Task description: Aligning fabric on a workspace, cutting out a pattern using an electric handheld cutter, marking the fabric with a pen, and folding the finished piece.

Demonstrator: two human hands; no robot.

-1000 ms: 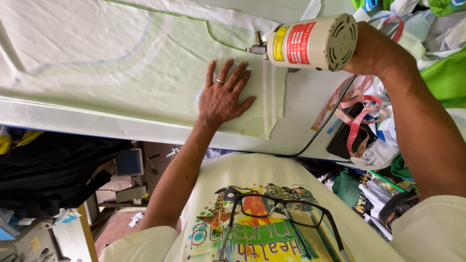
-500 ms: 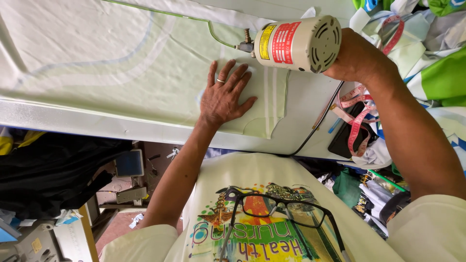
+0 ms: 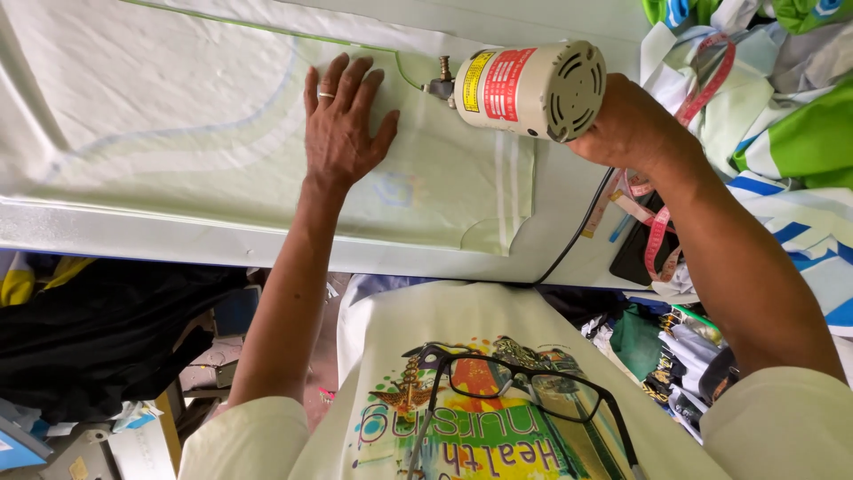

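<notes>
My left hand [image 3: 342,129] lies flat, fingers spread, on a stack of pale green fabric [image 3: 195,133] spread over a white cutting table [image 3: 267,249]. A ring shows on one finger. My right hand [image 3: 631,133] grips the handle of an electric fabric cutting machine [image 3: 529,89], a cream cylinder motor with red and yellow labels, standing on the fabric just right of the left hand. Its blade is hidden under the motor. Curved marked lines run across the fabric.
A black cord [image 3: 577,236] runs from the cutter toward the table's near edge. A pink measuring tape [image 3: 657,236] and piles of green, white and blue cloth [image 3: 800,133] lie at the right. Dark clothing [image 3: 98,338] sits below the table at left. Glasses [image 3: 515,382] hang on my shirt.
The cutter has moved left along the fabric with my right hand. My left hand has shifted left and farther up the fabric, still pressing flat.
</notes>
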